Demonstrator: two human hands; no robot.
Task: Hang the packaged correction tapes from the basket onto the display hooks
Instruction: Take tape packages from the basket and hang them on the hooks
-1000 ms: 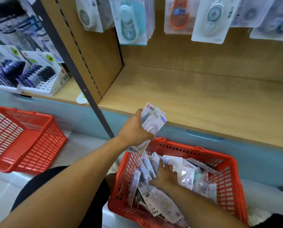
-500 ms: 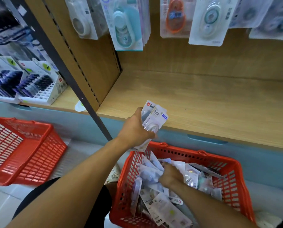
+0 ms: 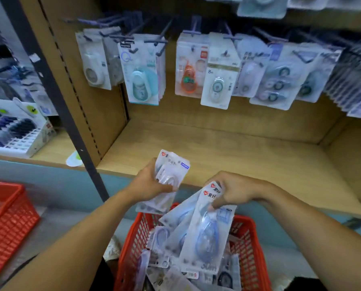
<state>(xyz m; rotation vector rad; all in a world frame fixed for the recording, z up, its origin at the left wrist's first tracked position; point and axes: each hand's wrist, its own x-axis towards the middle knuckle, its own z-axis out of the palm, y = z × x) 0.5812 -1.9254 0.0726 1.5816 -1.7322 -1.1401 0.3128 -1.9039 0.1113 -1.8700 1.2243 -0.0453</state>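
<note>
Left hand: I see it gripping a small stack of packaged correction tapes, raised before the shelf edge.
Right hand: pinching two blue-tape packs by their tops, above the basket.
Basket: red, below both hands, holding more packs.
Display hooks: above the shelf, carrying hung packs.

The left hand grips a small stack of packaged correction tapes above the red basket. The right hand pinches the tops of two blue-tape packages, which hang over the loose packages in the basket. Display hooks on the wooden back panel carry hung packages. A second red basket sits at the left.
</note>
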